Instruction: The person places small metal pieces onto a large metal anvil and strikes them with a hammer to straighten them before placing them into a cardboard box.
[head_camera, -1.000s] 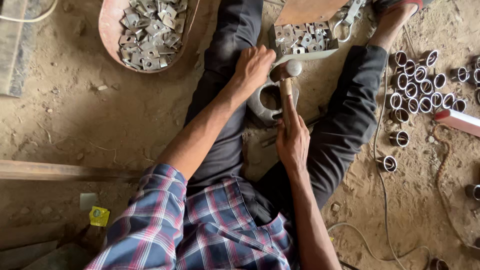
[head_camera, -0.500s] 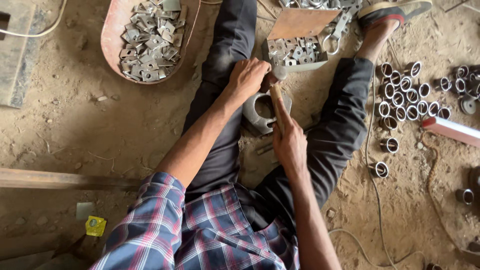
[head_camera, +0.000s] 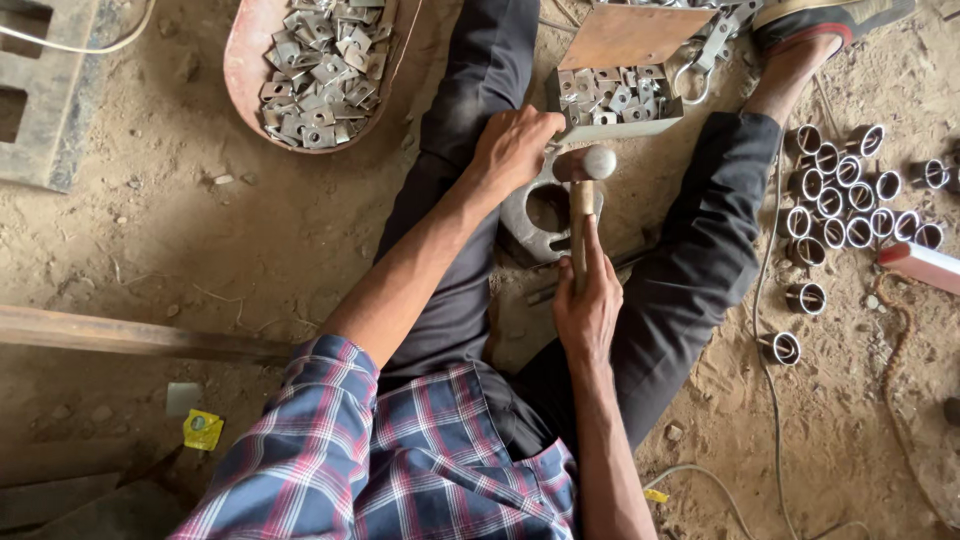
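fingers: right hand (head_camera: 588, 305) wrapped round hammer (head_camera: 582, 200) handle | left hand (head_camera: 515, 150) pressing ring-shaped metal block (head_camera: 535, 215)

Wooden-handled hammer (head_camera: 581, 190) poised over a grey metal ring block (head_camera: 540, 215).

Ring-shaped metal block (head_camera: 535, 215) on the ground between the legs; hammer (head_camera: 582, 190) over it. Tray of plates (head_camera: 615, 100) just beyond, round pan (head_camera: 250, 80) far left, short tubes (head_camera: 850, 200) right.
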